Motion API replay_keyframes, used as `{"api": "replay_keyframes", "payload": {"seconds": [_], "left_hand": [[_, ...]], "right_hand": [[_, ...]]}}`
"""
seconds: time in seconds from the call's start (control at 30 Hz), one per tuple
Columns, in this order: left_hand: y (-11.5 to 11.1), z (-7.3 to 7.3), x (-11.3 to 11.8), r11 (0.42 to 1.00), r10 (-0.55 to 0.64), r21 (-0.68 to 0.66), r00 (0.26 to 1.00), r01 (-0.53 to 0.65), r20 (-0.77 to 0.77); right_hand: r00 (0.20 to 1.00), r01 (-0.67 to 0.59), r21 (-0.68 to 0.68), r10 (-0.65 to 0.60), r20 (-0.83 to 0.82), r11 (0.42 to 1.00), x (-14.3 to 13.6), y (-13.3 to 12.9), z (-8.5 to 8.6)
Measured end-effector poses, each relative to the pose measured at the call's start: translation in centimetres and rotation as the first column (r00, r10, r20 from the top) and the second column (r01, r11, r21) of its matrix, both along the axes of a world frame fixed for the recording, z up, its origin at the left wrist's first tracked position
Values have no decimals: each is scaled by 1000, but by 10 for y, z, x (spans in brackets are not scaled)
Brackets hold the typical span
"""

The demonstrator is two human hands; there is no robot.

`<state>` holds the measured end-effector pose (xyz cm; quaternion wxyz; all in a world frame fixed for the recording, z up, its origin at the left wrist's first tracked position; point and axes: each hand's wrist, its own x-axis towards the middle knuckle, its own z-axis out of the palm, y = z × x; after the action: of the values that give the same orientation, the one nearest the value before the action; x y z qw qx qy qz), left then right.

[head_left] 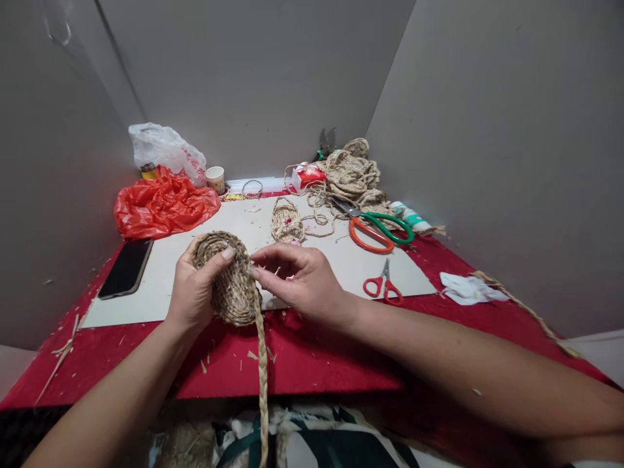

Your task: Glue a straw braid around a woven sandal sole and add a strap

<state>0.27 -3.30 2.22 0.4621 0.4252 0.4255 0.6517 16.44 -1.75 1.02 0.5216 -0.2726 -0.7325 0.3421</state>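
My left hand [197,283] grips an oval coiled piece of braided straw [233,289], the thumb pressed on its upper face and the fingers behind it. From the piece's right edge a pale straw braid [262,377] hangs down past the table's front edge. At that same edge, the thumb and forefinger of my right hand [297,276] are drawn together in a pinch. Whatever is between those fingertips is too small to make out. Beyond my hands, a small woven straw slipper [286,222] with a red spot lies on the white board [219,220].
Red-handled scissors [385,286] and large shears [373,227] lie at right, before a heap of straw braid [351,172]. A phone [125,268], red plastic bag [163,207] and paper cup [215,179] are at left. White tissue [470,289] rests on the red cloth [312,374]. Grey walls enclose the table.
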Motion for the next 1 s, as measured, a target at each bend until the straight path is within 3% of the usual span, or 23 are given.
{"api": "replay_keyframes", "payload": {"seconds": [0.37,0.67,1.0], "left_hand": [[-1,1,1,1000,-8,-18,999,8,-35],[-3,1,2,1000,-11,17,996,13,-89],[-2,0,1,999,-41,-23,995,39,-95]], "right_hand": [[1000,11,2,-11,20,1000,1,-4,2],[1000,5,-103,-4,10,995,1,-9,7],[996,19,-3,-19,91,1000,4,-8,7]]}}
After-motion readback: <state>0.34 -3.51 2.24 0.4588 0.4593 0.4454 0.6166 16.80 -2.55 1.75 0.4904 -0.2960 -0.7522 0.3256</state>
